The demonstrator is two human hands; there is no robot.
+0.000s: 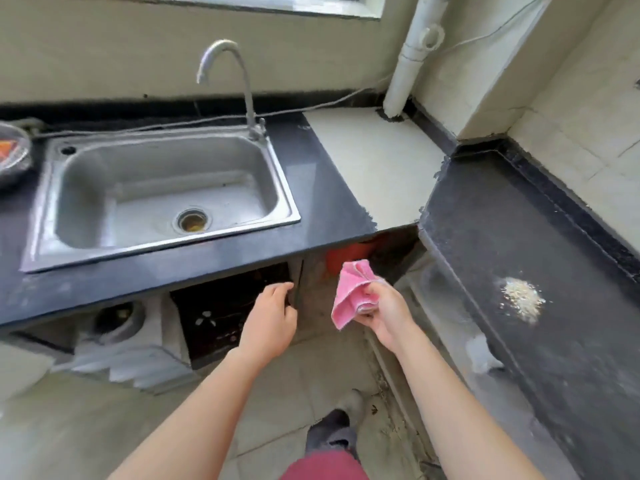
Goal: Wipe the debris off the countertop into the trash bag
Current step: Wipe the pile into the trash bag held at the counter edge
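A small pile of pale crumbs, the debris point(522, 298), lies on the black speckled countertop point(561, 358) at the right. A pink cloth point(349, 291) hangs crumpled from my right hand point(382, 311), which is held in the air in front of the counter corner, left of the debris. My left hand point(272, 315) is held below the counter edge with its fingers curled and nothing in it. A clear, whitish plastic bag point(446, 292) hangs below the right counter's edge, partly blurred.
A steel sink point(166, 192) with a curved tap point(242, 88) is set in the dark counter on the left. A bowl point(12, 152) stands at the far left. A white pipe point(412, 57) rises in the corner. Open cabinet spaces gape below.
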